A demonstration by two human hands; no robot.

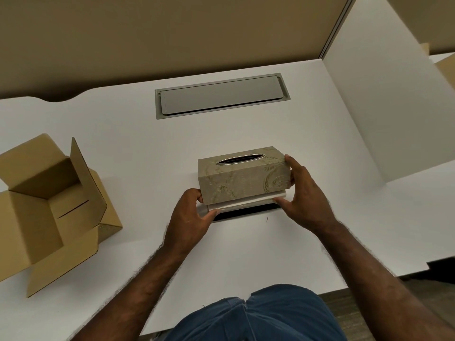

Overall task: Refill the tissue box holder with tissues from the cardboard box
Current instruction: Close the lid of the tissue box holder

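We hold the beige patterned tissue box holder [242, 177] over the white tissue pack [246, 205], left hand [190, 217] and right hand [304, 195] fingers clamped on its ends. The brown cardboard box [53, 210] at nine o'clock on the white desk [123, 134] looks empty, so we think we are almost done.

Single head-worn wide-angle view, looking steeply down and forward over a white desk [246, 254], close above both hands [189, 215] gripping mid-frame, forearms entering from the bottom edge.

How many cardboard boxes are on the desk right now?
1 for certain: the open cardboard box at the desk's left edge, flaps spread. A tan shape at the far right edge may be another, mostly cut off.
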